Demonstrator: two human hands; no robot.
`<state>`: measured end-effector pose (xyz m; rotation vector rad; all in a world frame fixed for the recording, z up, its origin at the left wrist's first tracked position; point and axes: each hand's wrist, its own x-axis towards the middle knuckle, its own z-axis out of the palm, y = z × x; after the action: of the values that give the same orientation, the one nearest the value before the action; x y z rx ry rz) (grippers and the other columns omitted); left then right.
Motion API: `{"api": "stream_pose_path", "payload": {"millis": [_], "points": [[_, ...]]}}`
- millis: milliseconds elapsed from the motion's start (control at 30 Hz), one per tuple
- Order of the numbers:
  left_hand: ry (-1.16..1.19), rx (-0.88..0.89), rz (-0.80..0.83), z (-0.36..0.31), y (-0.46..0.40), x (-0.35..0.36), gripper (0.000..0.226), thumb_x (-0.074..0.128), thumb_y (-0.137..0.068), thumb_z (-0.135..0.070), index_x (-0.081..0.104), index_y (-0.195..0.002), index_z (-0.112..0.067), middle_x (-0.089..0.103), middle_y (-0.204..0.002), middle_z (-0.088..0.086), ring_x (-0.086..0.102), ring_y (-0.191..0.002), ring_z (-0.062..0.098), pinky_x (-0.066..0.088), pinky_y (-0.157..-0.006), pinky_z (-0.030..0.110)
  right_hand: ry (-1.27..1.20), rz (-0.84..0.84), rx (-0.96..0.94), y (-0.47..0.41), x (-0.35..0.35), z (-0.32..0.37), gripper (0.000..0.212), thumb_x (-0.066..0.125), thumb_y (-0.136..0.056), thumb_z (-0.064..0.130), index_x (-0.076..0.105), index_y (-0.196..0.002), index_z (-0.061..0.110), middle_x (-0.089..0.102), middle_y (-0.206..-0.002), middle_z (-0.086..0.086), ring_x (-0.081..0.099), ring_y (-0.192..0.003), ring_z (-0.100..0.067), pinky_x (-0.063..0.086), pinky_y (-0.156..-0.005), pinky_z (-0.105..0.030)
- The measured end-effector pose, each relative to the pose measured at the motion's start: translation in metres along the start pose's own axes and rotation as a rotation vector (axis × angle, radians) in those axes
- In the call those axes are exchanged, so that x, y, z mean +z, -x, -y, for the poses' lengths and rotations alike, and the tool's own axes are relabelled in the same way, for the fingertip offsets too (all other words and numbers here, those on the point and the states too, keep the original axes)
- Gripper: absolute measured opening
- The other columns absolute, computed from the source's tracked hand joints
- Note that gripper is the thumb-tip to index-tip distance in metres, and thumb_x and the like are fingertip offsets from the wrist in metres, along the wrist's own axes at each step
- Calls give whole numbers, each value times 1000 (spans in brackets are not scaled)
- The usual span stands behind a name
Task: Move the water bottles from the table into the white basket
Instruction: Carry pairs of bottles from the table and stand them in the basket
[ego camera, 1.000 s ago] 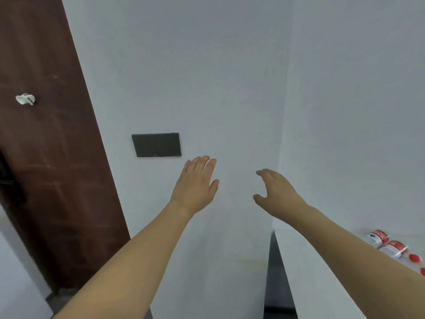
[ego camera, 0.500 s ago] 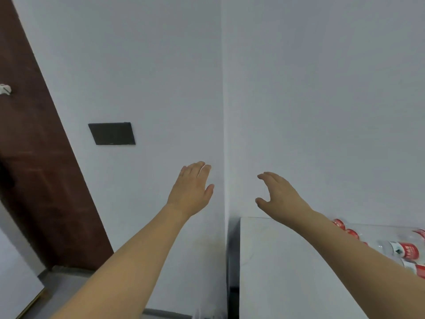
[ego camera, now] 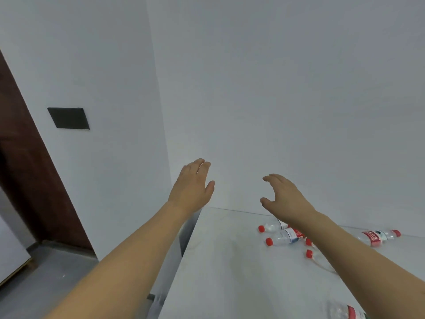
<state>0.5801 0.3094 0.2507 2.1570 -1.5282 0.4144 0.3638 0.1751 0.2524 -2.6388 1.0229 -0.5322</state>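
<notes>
Six red-capped water bottles [ego camera: 284, 237] are seen lying on the white table [ego camera: 230, 272]. Nothing is held: the left hand [ego camera: 192, 187] is flat-fingered, the right hand [ego camera: 285, 196] loosely spread.

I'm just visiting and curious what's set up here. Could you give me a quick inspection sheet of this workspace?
Surface: white table, mostly bare.
Job's things: clear plastic water bottles with red caps and red labels lying on their sides; white basket not in view.
Clutter: nothing seen.
Hands: left hand and right hand raised above the table, fingers relaxed, holding nothing.
Cables: nothing seen.
Surroundings: white walls, black wall plate, brown wooden door.
</notes>
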Motion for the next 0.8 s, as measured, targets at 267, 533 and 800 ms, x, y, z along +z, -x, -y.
{"api": "stream_pose_path", "payload": {"millis": [267, 533, 800], "points": [[60, -86, 169, -72, -14, 76, 56, 48, -101, -32, 35, -150, -8, 31, -157, 10, 30, -142, 30, 29, -116, 40, -4, 70, 87, 14, -9, -106, 60, 59, -91, 24, 39, -146, 13, 34, -154, -4, 28, -143, -21, 22, -114, -31], [110, -234, 218, -160, -13, 133, 54, 50, -100, -30, 38, -147, -7, 34, -155, 8, 36, -138, 29, 34, -111, 37, -29, 113, 125, 28, -32, -230, 59, 60, -91, 26, 39, -145, 12, 38, -152, -6, 34, -139, -23, 25, -112, -31], [227, -431, 349, -267, 2, 221, 52, 54, -96, -30, 42, -145, -14, 40, -149, 6, 43, -130, 27, 39, -101, 34, -38, 282, 144, 53, -25, -346, 60, 59, -90, 22, 39, -145, 13, 36, -152, -5, 39, -136, -23, 31, -108, -32]]}}
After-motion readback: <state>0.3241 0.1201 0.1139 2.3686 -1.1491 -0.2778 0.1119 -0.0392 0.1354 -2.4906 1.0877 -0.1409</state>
